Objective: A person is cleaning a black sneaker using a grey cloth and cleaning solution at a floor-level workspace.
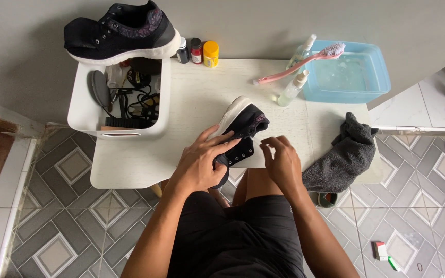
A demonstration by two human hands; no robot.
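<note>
Gripping the black shoe (243,135) at the table's (130,164) near edge, the left hand (202,164) clamps it so it lies steady; the right hand (281,159), fingers loosely apart, perhaps touches its eyelets.

The white tabletop (197,92) carries a white storage bin (86,110), a black sneaker (240,131), three small bottles (197,51), two spray bottles (292,88), a blue basin (348,72) and a grey towel (343,154).
</note>
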